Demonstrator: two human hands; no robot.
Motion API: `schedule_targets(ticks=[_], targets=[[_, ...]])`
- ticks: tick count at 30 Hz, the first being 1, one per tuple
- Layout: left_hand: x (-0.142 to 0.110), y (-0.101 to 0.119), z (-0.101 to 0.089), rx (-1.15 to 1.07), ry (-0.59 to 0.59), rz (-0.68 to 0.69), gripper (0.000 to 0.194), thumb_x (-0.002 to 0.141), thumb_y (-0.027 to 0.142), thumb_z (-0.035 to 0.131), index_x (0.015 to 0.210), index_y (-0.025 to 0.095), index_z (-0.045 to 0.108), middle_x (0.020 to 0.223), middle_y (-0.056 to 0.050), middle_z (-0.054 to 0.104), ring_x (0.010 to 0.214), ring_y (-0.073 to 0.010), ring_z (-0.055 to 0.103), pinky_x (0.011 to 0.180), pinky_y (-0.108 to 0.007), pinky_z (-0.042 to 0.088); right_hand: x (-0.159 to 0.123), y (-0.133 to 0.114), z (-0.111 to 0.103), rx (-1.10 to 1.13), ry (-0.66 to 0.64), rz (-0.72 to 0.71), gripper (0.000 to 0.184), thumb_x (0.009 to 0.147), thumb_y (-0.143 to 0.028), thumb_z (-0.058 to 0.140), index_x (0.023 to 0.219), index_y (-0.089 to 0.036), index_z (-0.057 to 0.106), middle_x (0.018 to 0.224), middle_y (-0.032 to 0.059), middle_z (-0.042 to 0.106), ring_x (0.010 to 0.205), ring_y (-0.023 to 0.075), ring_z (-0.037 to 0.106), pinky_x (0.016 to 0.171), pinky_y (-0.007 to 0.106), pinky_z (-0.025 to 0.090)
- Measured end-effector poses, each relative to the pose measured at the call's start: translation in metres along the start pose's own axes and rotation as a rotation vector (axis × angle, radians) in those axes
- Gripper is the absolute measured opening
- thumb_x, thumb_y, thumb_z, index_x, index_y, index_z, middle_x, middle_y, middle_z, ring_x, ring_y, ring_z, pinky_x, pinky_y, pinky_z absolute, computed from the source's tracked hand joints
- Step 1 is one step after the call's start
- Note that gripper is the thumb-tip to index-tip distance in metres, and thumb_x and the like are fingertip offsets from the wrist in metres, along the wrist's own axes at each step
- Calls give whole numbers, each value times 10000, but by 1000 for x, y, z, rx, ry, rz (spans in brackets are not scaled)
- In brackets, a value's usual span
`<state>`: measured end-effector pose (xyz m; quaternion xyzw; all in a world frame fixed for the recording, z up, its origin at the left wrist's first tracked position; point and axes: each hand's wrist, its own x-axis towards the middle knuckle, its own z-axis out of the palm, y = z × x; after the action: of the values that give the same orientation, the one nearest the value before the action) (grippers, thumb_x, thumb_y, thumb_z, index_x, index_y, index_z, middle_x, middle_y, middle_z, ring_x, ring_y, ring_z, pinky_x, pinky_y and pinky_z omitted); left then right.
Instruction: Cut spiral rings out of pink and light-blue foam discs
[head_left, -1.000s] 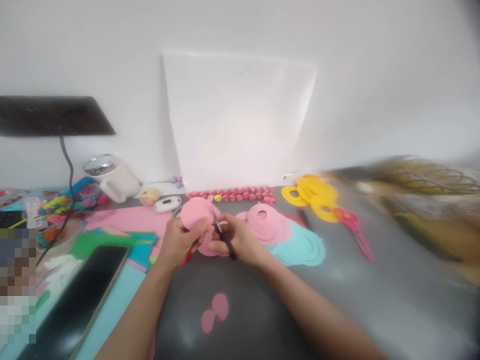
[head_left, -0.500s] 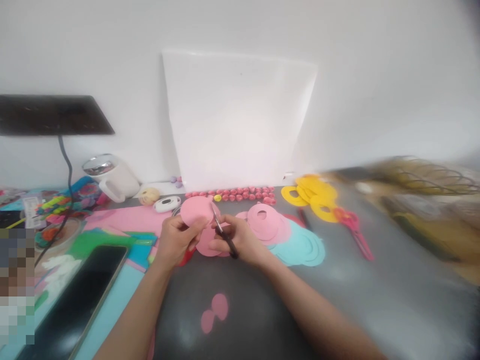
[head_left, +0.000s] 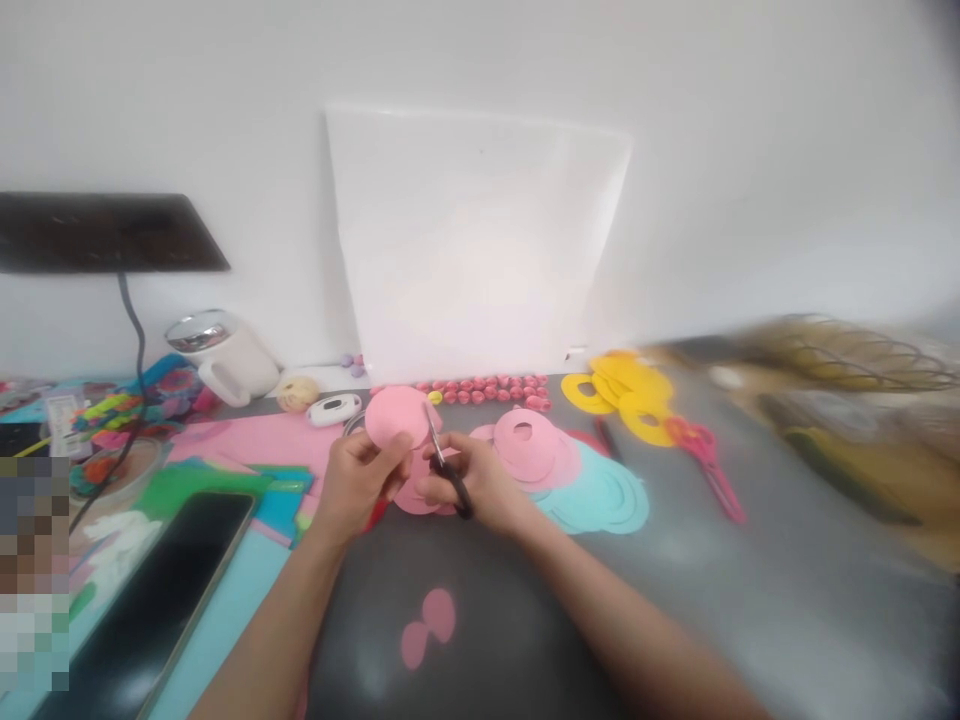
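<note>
My left hand (head_left: 365, 480) pinches the lower edge of a round pink paper disc (head_left: 397, 416), thumb on its near face. In my right hand (head_left: 476, 480) is a pair of black-handled scissors (head_left: 452, 484), fingers closed round the handles. The metal blades point up along the disc's right edge; whether they bite into the paper I cannot tell. Below the hands lie pink paper pieces (head_left: 417, 490), partly hidden. Just right of my right hand are stacked pink paper rings (head_left: 529, 447) and light-blue paper rings (head_left: 600, 495). Two small joined pink ovals (head_left: 427, 628) rest on the dark table nearer me.
Yellow paper rings (head_left: 626, 388) and pink scissors (head_left: 709, 465) lie to the right. Rows of small red pieces (head_left: 491, 388) line the back. At left are a phone (head_left: 161, 600), coloured sheets (head_left: 210, 490) and a white mug (head_left: 232, 355). A white board (head_left: 480, 240) leans against the wall.
The pink disc has turned slightly and its notched upper right edge now looks rounder. Both hands stay nearly in place, the scissors still beside the disc.
</note>
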<state>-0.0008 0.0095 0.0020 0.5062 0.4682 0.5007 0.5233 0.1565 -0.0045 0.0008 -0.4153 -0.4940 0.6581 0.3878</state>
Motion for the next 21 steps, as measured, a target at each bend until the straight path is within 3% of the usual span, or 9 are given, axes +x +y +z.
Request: schedule_targets(ticks=[5,9,21], targets=[[-2,0,4,48,16,-49,440,750,397,643,423,134,512,368,21,458,297,-53,375,307,-186,268,-2,-3,2,-14,-54,2,434,566,-305,816,846,-169,515,538,-71,524,471,67,425,437,175,308],[-2,1,2,120,7,-64,449,729,384,649,386,144,487,311,30,411,272,-51,336,288,-185,236,-1,-3,0,-9,-83,-54,455,560,-288,823,871,-181,508,580,-69,530,529,83,453,481,189,342],[-3,3,0,171,-40,-29,448,735,375,637,380,155,473,286,33,391,263,-55,321,288,-193,227,0,0,-1,29,-85,-54,501,546,-316,831,891,-193,489,630,-70,504,527,75,412,487,200,332]])
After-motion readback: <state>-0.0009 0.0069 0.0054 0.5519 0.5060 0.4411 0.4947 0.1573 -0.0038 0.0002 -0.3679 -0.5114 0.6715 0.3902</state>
